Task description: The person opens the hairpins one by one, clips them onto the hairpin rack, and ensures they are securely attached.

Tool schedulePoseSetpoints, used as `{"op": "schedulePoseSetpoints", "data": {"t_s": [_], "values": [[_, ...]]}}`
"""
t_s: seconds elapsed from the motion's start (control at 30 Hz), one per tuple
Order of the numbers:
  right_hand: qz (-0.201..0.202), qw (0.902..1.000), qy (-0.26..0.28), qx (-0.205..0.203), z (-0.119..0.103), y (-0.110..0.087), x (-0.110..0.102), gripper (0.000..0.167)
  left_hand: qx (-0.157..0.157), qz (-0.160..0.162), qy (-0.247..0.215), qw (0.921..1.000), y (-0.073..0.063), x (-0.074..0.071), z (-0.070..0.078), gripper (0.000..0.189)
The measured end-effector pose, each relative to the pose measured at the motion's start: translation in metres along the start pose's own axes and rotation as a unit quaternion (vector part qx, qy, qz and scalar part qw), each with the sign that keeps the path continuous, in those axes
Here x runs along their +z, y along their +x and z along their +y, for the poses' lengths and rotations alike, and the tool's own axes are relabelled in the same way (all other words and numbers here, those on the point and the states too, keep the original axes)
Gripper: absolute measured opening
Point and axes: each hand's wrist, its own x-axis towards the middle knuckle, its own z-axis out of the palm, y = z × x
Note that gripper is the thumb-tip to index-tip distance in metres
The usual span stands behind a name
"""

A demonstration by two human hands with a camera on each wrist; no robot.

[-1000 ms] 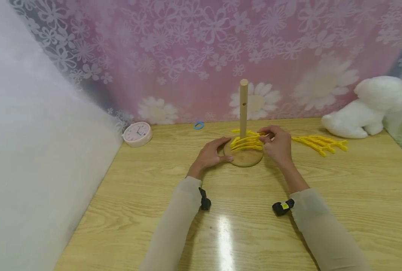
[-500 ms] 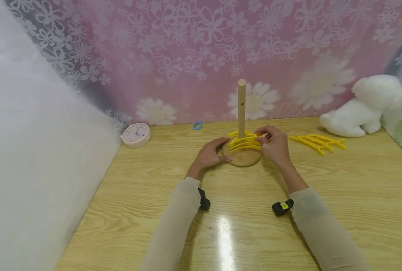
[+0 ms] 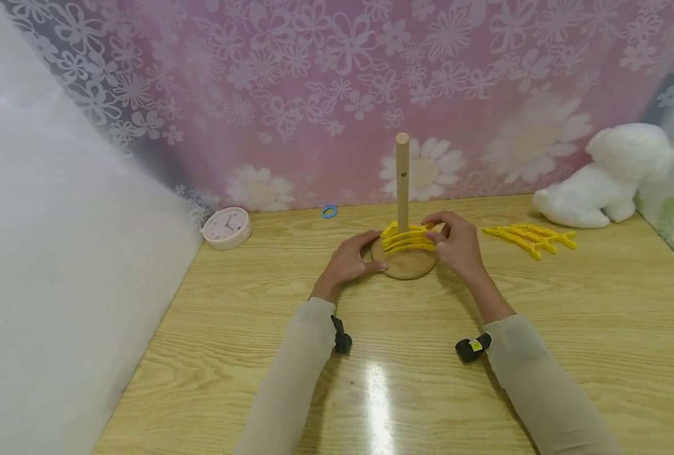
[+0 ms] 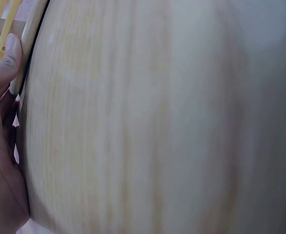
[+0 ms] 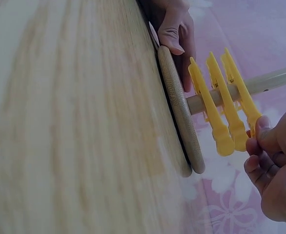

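A wooden post [image 3: 402,183] stands upright on a round wooden base [image 3: 407,265]. Three yellow clothespins [image 5: 221,105] sit on its lower part, one above another, in the right wrist view. My right hand [image 3: 458,243] pinches the handle end of the top clothespin [image 5: 241,92] between thumb and fingers. On the base's left edge, my left hand [image 3: 350,258] holds the rim, the thumb [image 4: 10,56] on its upper side and the other fingers around the far side. The left wrist view mostly shows tabletop, with the clothespins cut off at its corner.
Several more yellow clothespins [image 3: 532,239] lie on the table [image 3: 268,354] right of the right hand. A white plush dog [image 3: 604,177] sits at the back right. Toward the back left are a pink clock [image 3: 227,228] and a small blue ring [image 3: 329,212]. A flowered curtain [image 3: 314,95] hangs behind.
The top clothespin's far end, which stuck out behind the post, now lies closer to the other clothespins. Both hands keep their holds, and the head view has shifted slightly.
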Motion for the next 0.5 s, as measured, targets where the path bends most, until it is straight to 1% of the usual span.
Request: {"op": "schedulePoseSetpoints", "data": {"t_s": [0.27, 0.5], "values": [[-0.022, 0.9998, -0.004, 0.000, 0.0007, 0.0006, -0.0037, 0.022, 0.006, 0.003, -0.005, 1.0000, -0.0008, -0.0002, 0.0012, 0.084], [-0.058, 0.9983, 0.002, 0.003, -0.0001, 0.0000, -0.0097, 0.028, 0.005, 0.003, -0.008, 1.0000, -0.0025, -0.0012, 0.0028, 0.085]]}}
